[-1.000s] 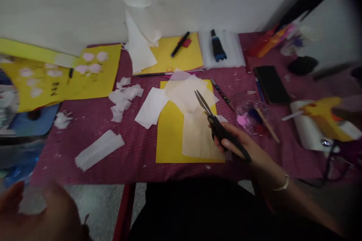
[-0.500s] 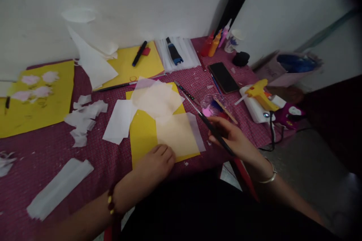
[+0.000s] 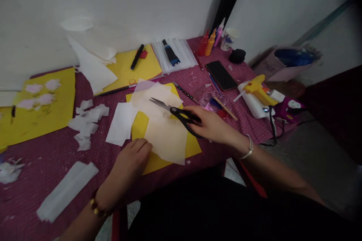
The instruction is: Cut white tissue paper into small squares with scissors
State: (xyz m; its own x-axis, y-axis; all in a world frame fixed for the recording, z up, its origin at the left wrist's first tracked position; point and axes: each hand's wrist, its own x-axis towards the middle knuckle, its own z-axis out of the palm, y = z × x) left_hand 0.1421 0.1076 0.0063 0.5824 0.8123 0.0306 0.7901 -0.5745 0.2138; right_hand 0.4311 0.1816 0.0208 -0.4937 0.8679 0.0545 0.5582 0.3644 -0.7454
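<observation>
My right hand (image 3: 210, 122) is closed round the black handles of a pair of scissors (image 3: 181, 115). The blades point left and lie slightly apart over thin whitish paper. At the lower left edge of a thin paper sheet (image 3: 166, 139), my left hand (image 3: 137, 154) has its fingers curled and closed at that edge; the fingertips are partly hidden. Another thin sheet (image 3: 157, 94) overlaps behind it. Both rest on a yellow sheet (image 3: 158, 163). Just left of them is a small white paper piece (image 3: 118, 124).
Torn white strips (image 3: 87, 124) and a folded white strip (image 3: 68, 192) lie to the left. Pale pink flower shapes sit on another yellow sheet (image 3: 56, 120). On the right are a phone (image 3: 222, 75), a clear paint palette (image 3: 215, 101) and a yellow glue gun (image 3: 258, 90).
My left hand has moved left, and the front thin sheet has shifted left and turned. My right hand has moved left with the scissors, which now lie across the papers, pointing left.
</observation>
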